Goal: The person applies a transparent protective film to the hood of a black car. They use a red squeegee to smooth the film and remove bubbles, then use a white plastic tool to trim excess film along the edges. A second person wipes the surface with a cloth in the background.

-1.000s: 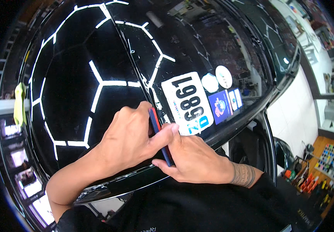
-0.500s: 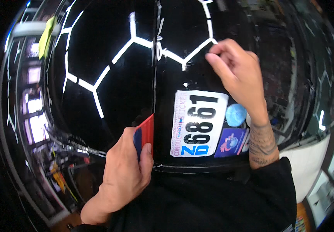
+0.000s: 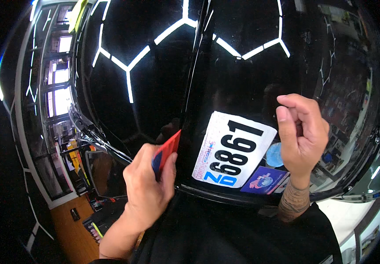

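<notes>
My left hand (image 3: pixel 149 180) grips a flat red-and-blue squeegee (image 3: pixel 168 148) between thumb and fingers, its pointed red end tilted up beside a thin upright line on a glossy black curved vehicle surface (image 3: pixel 155 110). To the right, my right hand (image 3: pixel 303 130) hovers over the same surface, fingers curled and thumb tip close to the index fingertip; anything pinched there is too fine to make out. Below and left of it is a white sticker (image 3: pixel 238 149) with large black figures. Beside that sit a round light-blue sticker (image 3: pixel 274 155) and a purple one (image 3: pixel 265 179).
White hexagonal light lines (image 3: pixel 139 57) reflect in the black surface. A dark rim (image 3: pixel 199 193) runs along its near edge, close to my body. At lower left are a brown floor (image 3: pixel 67 224) and dark gear. A yellow-green cloth (image 3: pixel 76 16) hangs at upper left.
My right hand has come down and slightly right, nearer the stickers. My left hand keeps hold of the squeegee. The view has turned, showing more floor at lower left.
</notes>
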### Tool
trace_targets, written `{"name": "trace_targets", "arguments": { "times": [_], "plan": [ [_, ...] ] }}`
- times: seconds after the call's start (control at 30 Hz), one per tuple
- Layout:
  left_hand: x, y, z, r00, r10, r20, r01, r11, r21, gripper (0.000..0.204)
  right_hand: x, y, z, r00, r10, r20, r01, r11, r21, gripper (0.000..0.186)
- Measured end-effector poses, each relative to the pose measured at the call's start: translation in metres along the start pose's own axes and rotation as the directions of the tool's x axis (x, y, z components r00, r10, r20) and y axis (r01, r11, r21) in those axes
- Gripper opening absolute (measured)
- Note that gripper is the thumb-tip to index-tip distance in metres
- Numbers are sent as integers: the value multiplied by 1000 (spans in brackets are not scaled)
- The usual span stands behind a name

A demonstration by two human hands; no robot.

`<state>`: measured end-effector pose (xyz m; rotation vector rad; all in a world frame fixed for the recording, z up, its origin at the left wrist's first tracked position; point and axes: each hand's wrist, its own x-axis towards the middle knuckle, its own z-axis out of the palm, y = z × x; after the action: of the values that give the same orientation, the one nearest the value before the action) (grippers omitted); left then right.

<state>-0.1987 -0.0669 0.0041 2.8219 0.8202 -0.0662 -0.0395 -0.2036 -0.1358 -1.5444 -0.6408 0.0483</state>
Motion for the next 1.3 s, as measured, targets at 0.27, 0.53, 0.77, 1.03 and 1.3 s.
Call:
{"name": "trace_targets", "arguments": {
  "times": [0.27, 0.53, 0.77, 1.03, 1.3],
  "plan": [
    [-26, -9, 0, 989, -59, -138, 46, 994, -96, 13, -9, -4, -5, 996, 80, 39, -83, 994, 74, 14],
    [18, 6, -10, 995, 53, 81, -57, 998, 39, 14, -8, -3, -6, 997, 77, 28, -79, 994, 75, 13],
    [17, -5, -18, 989, -29, 144, 40, 997, -71, 18, -8, -4, -7, 996, 86, 18, -88, 990, 112, 9],
    [16, 10, -41, 1000, -23, 20, 25, 992, -127, 13, -5, -2, -1, 998, 53, -21, -51, 995, 84, 9],
    [-3, -1, -15, 995, 72, 71, -69, 997, -46, 13, -5, 0, 0, 998, 60, -20, -57, 989, 134, 9]
  ]
}}
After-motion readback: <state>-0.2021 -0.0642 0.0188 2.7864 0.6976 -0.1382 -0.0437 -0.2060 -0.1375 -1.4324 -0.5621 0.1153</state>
